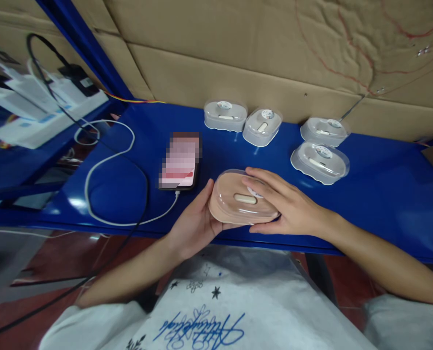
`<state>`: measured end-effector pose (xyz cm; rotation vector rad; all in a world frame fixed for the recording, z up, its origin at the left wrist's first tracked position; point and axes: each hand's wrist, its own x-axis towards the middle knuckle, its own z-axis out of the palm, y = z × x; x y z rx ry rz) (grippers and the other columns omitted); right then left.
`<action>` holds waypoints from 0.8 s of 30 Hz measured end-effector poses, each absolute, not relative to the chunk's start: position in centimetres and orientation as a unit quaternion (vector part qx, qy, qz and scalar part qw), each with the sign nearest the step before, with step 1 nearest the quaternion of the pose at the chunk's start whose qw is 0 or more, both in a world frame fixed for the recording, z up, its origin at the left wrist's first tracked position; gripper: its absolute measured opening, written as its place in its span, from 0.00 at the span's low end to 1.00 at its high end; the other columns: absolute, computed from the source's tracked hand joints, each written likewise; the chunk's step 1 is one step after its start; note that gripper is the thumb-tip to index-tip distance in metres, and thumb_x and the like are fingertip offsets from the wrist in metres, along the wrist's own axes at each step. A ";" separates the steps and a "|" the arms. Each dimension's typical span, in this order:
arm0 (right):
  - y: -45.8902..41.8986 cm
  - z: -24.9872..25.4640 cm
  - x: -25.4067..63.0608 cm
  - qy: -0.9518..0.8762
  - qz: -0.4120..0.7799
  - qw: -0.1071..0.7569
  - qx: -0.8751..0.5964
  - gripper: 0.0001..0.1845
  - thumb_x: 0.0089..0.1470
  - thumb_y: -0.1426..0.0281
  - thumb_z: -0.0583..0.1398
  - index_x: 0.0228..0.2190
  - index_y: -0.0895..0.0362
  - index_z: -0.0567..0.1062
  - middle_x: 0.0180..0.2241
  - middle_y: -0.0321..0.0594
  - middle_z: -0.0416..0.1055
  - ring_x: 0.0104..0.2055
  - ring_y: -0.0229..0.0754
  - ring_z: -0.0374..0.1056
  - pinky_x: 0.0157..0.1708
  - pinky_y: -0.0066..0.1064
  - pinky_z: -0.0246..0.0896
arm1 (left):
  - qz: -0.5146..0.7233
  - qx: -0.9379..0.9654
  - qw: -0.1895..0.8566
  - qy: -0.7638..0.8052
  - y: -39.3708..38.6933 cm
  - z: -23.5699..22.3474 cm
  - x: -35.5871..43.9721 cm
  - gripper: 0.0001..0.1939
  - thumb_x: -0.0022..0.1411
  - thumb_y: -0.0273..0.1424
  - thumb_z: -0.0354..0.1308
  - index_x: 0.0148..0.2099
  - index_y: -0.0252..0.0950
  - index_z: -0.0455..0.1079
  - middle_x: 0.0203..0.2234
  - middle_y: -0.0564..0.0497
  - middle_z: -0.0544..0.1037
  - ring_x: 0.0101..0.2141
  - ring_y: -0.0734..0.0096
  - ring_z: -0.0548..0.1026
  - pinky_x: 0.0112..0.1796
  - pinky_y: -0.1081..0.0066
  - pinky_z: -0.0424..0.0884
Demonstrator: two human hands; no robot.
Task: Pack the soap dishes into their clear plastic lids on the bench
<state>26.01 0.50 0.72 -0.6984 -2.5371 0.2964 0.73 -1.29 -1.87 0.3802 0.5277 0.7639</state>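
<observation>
Between my two hands, above the front edge of the blue table, is a clear-lidded plastic case (234, 194) with a peach-coloured inside and a cream pill-shaped piece in its middle. My left hand (194, 221) grips its left side, thumb along the edge and fingers underneath. Over the right end, my right hand (287, 204) has its fingers on the lid, partly covering a round white label. A phone (180, 163) with a blurred screen lies just left of the case, plugged into a white cable (125, 223).
Similar clear cases with white insides stand behind: one (225, 116), a second (263, 127), a third (325, 132) and a fourth (320, 163). A power strip (30, 129) with several adapters is at left. Cardboard (216, 58) with red wires walls the back of the blue table (384, 194).
</observation>
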 end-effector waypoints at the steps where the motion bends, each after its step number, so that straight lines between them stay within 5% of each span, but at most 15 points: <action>1: 0.5 0.7 26.0 -0.928 0.114 0.244 -0.257 0.54 0.61 0.49 0.68 0.75 0.53 0.51 0.72 0.60 0.57 0.75 0.59 0.57 0.70 0.56 0.62 | 0.365 0.182 0.878 0.251 -1.3 -1.9 0.7 0.28 0.81 0.46 0.44 0.66 0.36 0.73 0.56 0.40 0.83 0.54 0.54 0.82 0.49 0.61 0.82; 5: 0.8 0.4 25.9 -0.923 0.124 0.249 -0.267 0.52 0.61 0.51 0.68 0.75 0.53 0.52 0.72 0.59 0.58 0.74 0.60 0.57 0.69 0.56 0.62 | 0.362 0.173 0.878 0.260 -1.3 -1.7 0.9 0.27 0.80 0.46 0.45 0.67 0.35 0.72 0.56 0.40 0.83 0.56 0.54 0.81 0.50 0.60 0.81; 9: 2.4 -0.5 26.7 -0.917 0.088 0.267 -0.283 0.50 0.62 0.52 0.68 0.74 0.52 0.54 0.71 0.59 0.60 0.74 0.61 0.58 0.69 0.58 0.61 | 0.423 0.166 0.848 0.273 -1.6 -1.5 1.3 0.24 0.78 0.36 0.51 0.70 0.35 0.68 0.61 0.41 0.79 0.63 0.54 0.75 0.64 0.54 0.71; 17: 5.4 -1.2 28.8 -0.887 0.017 0.205 -0.414 0.41 0.63 0.49 0.65 0.70 0.53 0.63 0.72 0.55 0.61 0.75 0.65 0.55 0.71 0.62 0.52 | 0.432 0.217 0.828 0.284 -2.0 -1.6 1.4 0.33 0.71 0.34 0.60 0.75 0.34 0.61 0.67 0.37 0.73 0.68 0.46 0.69 0.71 0.49 0.58; 20: 5.6 -0.2 29.7 -0.881 -0.004 0.150 -0.449 0.43 0.65 0.50 0.62 0.73 0.51 0.56 0.77 0.52 0.49 0.79 0.65 0.43 0.74 0.65 0.38 | 0.422 0.243 0.827 0.280 -2.1 -1.4 1.3 0.28 0.72 0.36 0.59 0.72 0.38 0.67 0.68 0.40 0.72 0.69 0.45 0.67 0.71 0.45 0.56; 24: 5.6 2.6 32.6 -0.864 0.001 0.061 -0.499 0.61 0.56 0.46 0.68 0.76 0.49 0.44 0.80 0.51 0.31 0.80 0.68 0.30 0.74 0.68 0.29 | 0.411 0.265 0.829 0.271 -2.1 -1.5 1.2 0.25 0.71 0.37 0.61 0.67 0.40 0.73 0.67 0.41 0.72 0.69 0.42 0.67 0.70 0.44 0.57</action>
